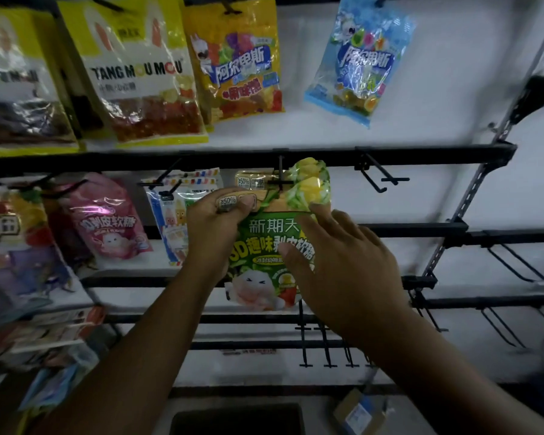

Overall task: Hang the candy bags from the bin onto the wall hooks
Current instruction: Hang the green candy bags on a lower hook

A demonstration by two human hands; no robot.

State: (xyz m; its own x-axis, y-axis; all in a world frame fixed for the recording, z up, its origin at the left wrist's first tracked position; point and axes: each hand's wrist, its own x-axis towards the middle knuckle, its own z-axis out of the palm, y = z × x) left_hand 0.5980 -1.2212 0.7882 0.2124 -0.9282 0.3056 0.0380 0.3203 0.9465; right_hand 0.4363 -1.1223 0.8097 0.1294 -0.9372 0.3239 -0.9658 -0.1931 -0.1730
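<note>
I hold a green candy bag point(266, 243) up against the middle rail of the wall rack. My left hand point(215, 221) pinches the bag's top left corner. My right hand point(339, 262) lies over the bag's right side, thumb on its front and fingers near the top edge. A black wall hook point(280, 180) sticks out just above the bag's top. Another bag of the same kind point(308, 180) hangs behind it on that hook. The dark bin point(237, 419) sits low at the bottom of the view.
Yellow, white and blue candy bags point(233, 61) hang on the top row; pink point(107, 221) and striped bags hang left of my hands. Bare hooks point(380, 177) stick out to the right and on the lower rails. A cardboard box point(358, 412) lies on the floor.
</note>
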